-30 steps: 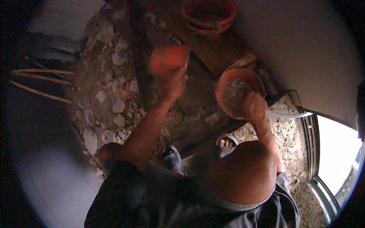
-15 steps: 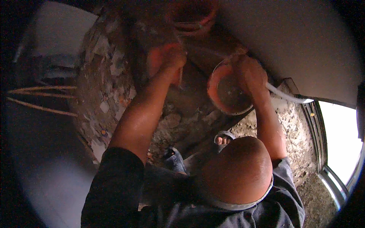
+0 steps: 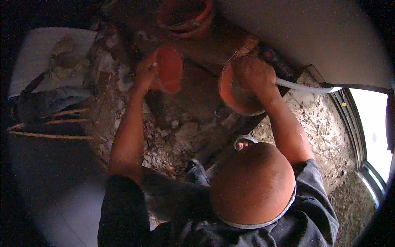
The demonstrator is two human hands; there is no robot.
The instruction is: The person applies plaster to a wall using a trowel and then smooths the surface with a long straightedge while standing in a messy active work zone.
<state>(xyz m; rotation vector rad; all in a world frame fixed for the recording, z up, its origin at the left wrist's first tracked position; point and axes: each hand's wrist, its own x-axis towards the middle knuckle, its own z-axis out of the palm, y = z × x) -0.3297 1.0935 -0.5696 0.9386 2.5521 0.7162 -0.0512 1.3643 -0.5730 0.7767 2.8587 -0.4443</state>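
The orange bowl (image 3: 240, 92) had swung up to one o'clock, tipped on edge, the right hand (image 3: 255, 74) curled over its rim. At eleven o'clock, the left hand (image 3: 145, 74) gripped the smaller orange scoop (image 3: 169, 68), now raised beside it over the rubble (image 3: 164, 140).

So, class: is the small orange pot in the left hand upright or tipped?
Tipped. The left hand holds the orange pot on its side above the rubble.
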